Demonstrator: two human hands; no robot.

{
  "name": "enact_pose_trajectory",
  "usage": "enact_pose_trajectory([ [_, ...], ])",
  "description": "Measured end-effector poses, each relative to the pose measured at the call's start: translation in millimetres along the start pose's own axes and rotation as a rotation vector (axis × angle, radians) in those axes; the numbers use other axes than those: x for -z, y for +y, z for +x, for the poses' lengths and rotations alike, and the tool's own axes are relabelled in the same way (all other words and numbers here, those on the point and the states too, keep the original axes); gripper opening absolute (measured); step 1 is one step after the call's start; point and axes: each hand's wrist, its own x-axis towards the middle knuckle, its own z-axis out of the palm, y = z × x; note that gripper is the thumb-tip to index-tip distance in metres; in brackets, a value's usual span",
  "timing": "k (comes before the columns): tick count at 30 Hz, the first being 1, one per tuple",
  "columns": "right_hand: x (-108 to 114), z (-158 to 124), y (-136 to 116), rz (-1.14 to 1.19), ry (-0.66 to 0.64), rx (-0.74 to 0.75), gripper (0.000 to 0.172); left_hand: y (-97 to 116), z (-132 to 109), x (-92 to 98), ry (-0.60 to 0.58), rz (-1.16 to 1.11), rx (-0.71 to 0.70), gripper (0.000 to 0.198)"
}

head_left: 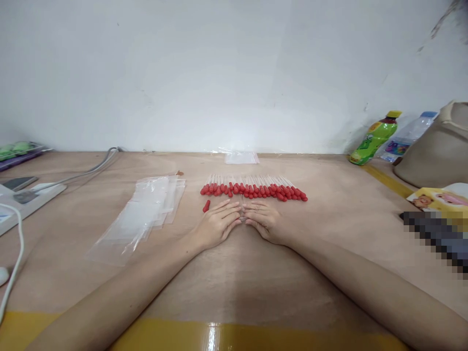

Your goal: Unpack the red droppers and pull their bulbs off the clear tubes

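Note:
My left hand (220, 223) and my right hand (263, 222) meet fingertip to fingertip at the middle of the table. Their fingers are bent and pressed together around a small clear, shiny piece (242, 219), mostly covered, so its kind does not show. Just beyond lies a row of thin white sticks with red bulb-shaped tips (252, 190), tips toward me. A single red bulb-shaped piece (206, 205) lies apart, close to my left fingers. To the left, several clear plastic bags (146, 204) are spread in an overlapping pile.
Another clear bag (241, 157) lies by the wall. At right stand a green bottle (375, 139), a clear bottle (411, 136) and a beige bag (435, 146), with a yellow packet (435, 200) nearer. A cable (91, 169), phone (20, 183) and white board (32, 207) occupy the left.

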Motion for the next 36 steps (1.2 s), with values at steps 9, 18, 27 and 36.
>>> enact_pose_trajectory([
  [9, 4.2, -2.3, -3.5, 0.012, -0.028, 0.046, 0.014, 1.9, -3.1, 3.3, -0.101, -0.067, 0.036, 0.017],
  [18, 9.2, -1.0, -8.1, -0.026, -0.052, 0.095, 0.016, 1.6, -6.1, 4.1, -0.179, -0.113, 0.091, 0.022],
  [27, 13.9, 0.8, -11.0, -0.119, -0.009, 0.166, 0.019, 3.0, -7.8, 11.8, -0.182, -0.133, 0.079, 0.021],
  [36, 14.5, -3.0, -9.2, -0.104, 0.006, 0.189, 0.022, 0.2, -10.9, 12.1, -0.144, -0.164, 0.068, 0.018],
])
